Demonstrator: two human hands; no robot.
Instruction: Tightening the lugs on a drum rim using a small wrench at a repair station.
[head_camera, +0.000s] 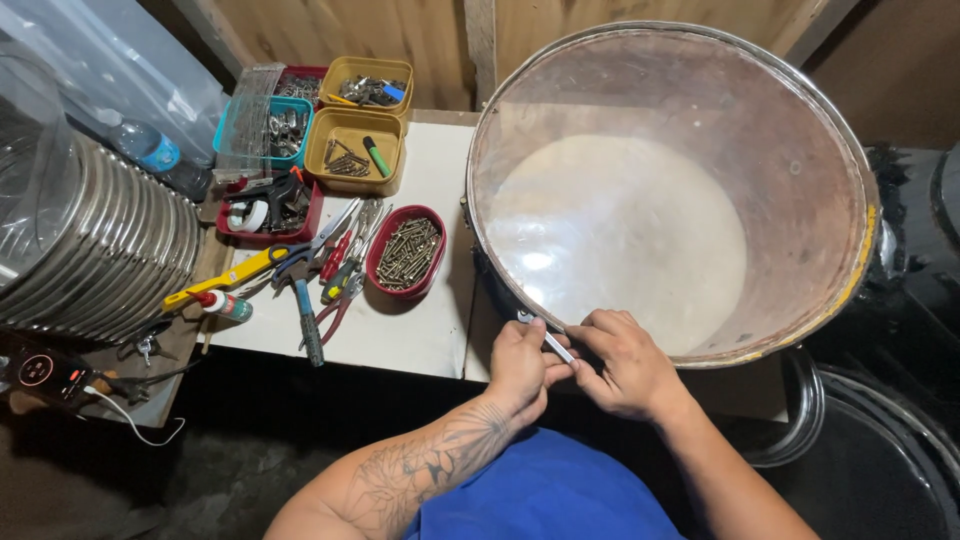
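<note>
Both hands meet at the near rim of a big drum (660, 200) that lies tilted on the white worktop (420, 320), its translucent head facing up. The left hand (520, 368) is curled, thumb and forefinger pinching the lower end of a small silvery metal tool (548, 338) — a slim shaft that runs up from the fingers to the drum's metal hoop (850, 190). The right hand (628, 362) is closed beside it, its fingertips pressed on the same tool from the other side, knuckles touching the hoop. The two hands touch each other at the thumbs. Whether the tool's tip sits on a fitting of the rim cannot be told; the fingers hide it.

Just beyond and to the left of the left hand stands an oval red tray of screws (405, 252). Further left of it lie loose hand tools — pliers with red grips (338, 262), a blue-handled hammer (305, 315), a yellow-handled tool (225, 280) and a small glue bottle (225, 306). Beyond those, well away from the hands, sit yellow bins (355, 150), a teal bin (262, 130) and a red tray with tape (268, 212), all holding small hardware. At the far left rests a ribbed metal drum shell (100, 250), with a plastic water bottle (150, 148) behind it. Right of the right hand, dark round shapes (870, 450) sit low in shadow.
</note>
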